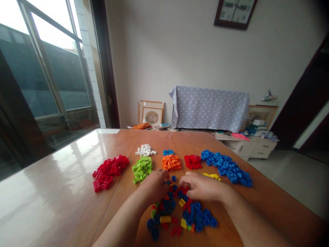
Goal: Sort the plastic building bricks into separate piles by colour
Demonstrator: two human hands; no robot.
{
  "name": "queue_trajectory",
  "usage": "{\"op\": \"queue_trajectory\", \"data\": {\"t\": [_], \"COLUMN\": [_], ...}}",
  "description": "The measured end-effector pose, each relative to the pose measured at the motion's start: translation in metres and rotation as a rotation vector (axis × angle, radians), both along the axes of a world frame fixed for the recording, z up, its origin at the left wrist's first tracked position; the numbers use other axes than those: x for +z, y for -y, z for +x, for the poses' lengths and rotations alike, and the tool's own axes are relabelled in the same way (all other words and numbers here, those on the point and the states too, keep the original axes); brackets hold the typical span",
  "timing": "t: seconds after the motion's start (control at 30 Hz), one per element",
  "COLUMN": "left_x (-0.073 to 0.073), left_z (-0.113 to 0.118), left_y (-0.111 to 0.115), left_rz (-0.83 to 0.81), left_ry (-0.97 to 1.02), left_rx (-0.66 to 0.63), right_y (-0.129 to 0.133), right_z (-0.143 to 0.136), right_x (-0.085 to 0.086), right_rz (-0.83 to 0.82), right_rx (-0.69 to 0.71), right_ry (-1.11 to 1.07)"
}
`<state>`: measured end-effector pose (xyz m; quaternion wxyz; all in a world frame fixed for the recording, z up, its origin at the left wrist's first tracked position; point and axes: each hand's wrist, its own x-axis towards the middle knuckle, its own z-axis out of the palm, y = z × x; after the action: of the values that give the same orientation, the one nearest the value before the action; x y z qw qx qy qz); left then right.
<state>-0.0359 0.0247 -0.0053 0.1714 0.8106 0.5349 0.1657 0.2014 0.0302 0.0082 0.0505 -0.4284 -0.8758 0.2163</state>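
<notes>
A mixed pile of toy building bricks (166,212), in blue, red, yellow, orange and green, lies on the near middle of the table. My left hand (157,185) bends over the pile's upper left side, its fingers curled in and their tips partly hidden, so whatever they grip does not show. Across from it, my right hand (200,186) curves its fingers and thumb around red bricks (184,190) at the pile's top right. Round blue bricks (198,215) lie below the right hand, and a single round blue piece (174,178) sits between the two hands.
Sorted heaps ring the pile on the wooden table (77,209): crimson (109,172), lime green (142,168), white (146,150), orange (171,162), red (192,162), yellow (212,176) and blue bricks (226,166). A few flat blue bricks (168,152) touch the orange heap's back.
</notes>
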Motion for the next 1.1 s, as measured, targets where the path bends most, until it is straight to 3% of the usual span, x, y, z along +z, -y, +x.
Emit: {"op": "queue_trajectory", "data": {"t": [0.3, 1.1], "left_x": [0.000, -0.009], "left_z": [0.002, 0.002], "left_y": [-0.001, -0.010], "left_rz": [0.092, 0.196], "left_ry": [0.000, 0.019], "left_rx": [0.062, 0.086], "right_y": [-0.005, -0.013], "right_z": [-0.004, 0.001], "right_x": [-0.009, -0.021], "right_rz": [0.066, 0.133], "right_rx": [-0.089, -0.129], "right_ry": [0.001, -0.029]}}
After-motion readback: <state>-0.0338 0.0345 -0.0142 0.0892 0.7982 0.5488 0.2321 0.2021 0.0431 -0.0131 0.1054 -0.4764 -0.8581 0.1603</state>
